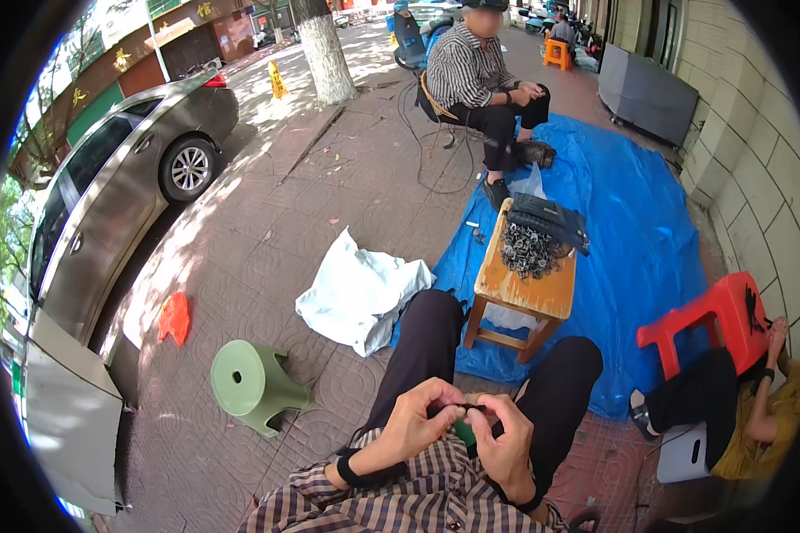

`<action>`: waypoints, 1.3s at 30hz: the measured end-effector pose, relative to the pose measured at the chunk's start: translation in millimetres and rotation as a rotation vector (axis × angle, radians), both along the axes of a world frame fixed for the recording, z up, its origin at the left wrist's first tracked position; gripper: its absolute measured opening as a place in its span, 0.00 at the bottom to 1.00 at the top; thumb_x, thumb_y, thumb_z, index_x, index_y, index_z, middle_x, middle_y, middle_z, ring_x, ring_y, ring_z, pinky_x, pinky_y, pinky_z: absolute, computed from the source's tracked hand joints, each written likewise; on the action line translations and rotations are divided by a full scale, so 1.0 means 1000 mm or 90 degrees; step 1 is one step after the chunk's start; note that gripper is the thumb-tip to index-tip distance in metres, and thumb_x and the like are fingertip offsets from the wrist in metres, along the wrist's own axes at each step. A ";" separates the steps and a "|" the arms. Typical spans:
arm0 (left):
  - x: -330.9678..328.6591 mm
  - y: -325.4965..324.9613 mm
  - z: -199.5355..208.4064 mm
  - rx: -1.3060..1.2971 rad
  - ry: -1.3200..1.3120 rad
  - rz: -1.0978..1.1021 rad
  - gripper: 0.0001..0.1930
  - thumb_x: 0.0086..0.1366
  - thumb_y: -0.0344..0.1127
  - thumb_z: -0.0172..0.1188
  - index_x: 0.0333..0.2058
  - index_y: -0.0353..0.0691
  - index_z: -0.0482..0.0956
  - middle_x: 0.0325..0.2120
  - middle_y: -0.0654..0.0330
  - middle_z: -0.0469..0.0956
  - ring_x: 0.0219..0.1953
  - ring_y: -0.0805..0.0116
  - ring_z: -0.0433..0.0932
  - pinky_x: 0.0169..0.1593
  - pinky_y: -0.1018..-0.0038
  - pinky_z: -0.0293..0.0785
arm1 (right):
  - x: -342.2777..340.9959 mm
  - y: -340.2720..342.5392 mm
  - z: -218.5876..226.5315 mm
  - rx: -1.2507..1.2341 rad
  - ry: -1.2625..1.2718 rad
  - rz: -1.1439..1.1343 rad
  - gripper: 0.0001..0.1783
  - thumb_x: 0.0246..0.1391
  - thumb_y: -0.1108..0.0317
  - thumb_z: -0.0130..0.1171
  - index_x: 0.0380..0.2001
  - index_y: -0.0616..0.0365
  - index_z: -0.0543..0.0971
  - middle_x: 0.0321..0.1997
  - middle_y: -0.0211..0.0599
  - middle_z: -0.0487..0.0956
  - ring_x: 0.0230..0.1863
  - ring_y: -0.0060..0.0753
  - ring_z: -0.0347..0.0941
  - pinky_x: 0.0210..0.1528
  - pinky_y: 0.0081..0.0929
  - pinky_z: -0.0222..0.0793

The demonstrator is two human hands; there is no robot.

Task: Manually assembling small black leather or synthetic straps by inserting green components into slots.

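At the frame's lower centre, the left hand (422,417) and right hand (505,441) pinch a small dark piece (473,407) between thumbs and fingertips, probably to steady it from 2 sides. Right of centre, a heap (528,252) sits on a wooden stool (526,297), presumably for easy reach.

Left hand (418,419), right hand (507,437), that's two! One wooden worktop (523,296), one heap of dark pieces (528,250) too numerous to count, one blue tarp (631,231), one white sheet (361,291); now one green stool (251,384), one red stool (727,311), one orange stool (556,53), one yellow sign (276,80)!
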State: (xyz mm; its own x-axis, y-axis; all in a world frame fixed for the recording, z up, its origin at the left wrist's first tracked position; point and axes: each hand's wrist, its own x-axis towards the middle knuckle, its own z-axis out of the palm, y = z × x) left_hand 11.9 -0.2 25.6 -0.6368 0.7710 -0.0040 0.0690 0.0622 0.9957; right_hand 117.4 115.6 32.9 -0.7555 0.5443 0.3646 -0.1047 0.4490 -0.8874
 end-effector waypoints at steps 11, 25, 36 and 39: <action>-0.002 -0.013 -0.008 0.018 -0.481 -0.154 0.21 0.70 0.49 0.40 0.47 0.35 0.67 0.29 0.56 0.76 0.20 0.74 0.71 0.23 0.80 0.67 | 0.017 0.009 -0.010 -0.053 -0.011 -0.019 0.08 0.48 0.79 0.58 0.34 0.63 0.74 0.31 0.41 0.77 0.32 0.36 0.78 0.33 0.26 0.71; -0.002 -0.013 0.000 0.162 -0.280 -0.091 0.05 0.65 0.30 0.54 0.37 0.37 0.69 0.26 0.67 0.72 0.22 0.82 0.72 0.26 0.85 0.69 | 0.005 0.014 -0.010 -0.312 -0.090 0.176 0.19 0.64 0.64 0.44 0.53 0.66 0.66 0.35 0.40 0.77 0.30 0.25 0.76 0.37 0.21 0.71; 0.014 -0.006 0.008 0.114 0.337 -0.090 0.09 0.52 0.23 0.62 0.32 0.39 0.75 0.36 0.59 0.74 0.35 0.61 0.77 0.34 0.72 0.74 | 0.013 0.023 -0.012 -0.536 -0.114 0.363 0.28 0.62 0.53 0.47 0.56 0.66 0.64 0.27 0.33 0.75 0.22 0.21 0.72 0.21 0.15 0.66; 0.019 -0.008 0.011 0.069 0.335 -0.062 0.08 0.53 0.25 0.63 0.32 0.39 0.74 0.33 0.57 0.74 0.36 0.61 0.76 0.38 0.72 0.73 | 0.014 0.025 -0.012 -0.553 -0.092 0.374 0.26 0.61 0.58 0.51 0.56 0.66 0.64 0.28 0.32 0.75 0.24 0.17 0.71 0.24 0.13 0.66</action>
State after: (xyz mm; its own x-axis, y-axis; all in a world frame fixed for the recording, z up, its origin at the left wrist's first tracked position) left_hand 30.6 -8.4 36.9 -0.4576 0.8046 0.3785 0.5599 -0.0699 0.8256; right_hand 131.4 140.2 20.8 -0.9899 0.1098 -0.0892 0.0331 -0.4330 -0.9008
